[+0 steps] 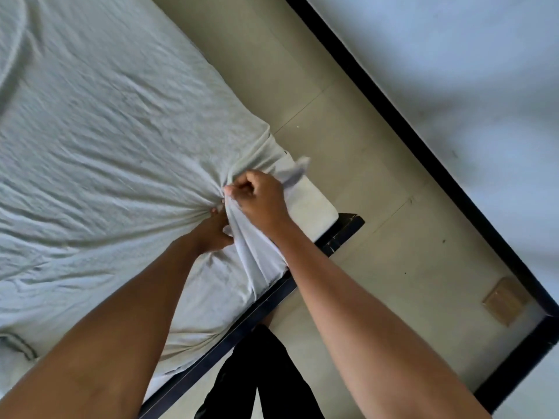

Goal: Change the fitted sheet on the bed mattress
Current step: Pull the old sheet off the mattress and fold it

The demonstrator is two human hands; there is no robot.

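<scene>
Right now both hands clutch the sheet [106,146] at the near corner of the bed. The right hand [257,198] is fisted on a bunch of cloth, and the left hand [211,231] curls into the folds just beside it. The mattress [317,204] corner lies bare above the dark bed frame [272,297]. The rest remains covered, so the change looks barely begun, with stripping and refitting still left.
</scene>
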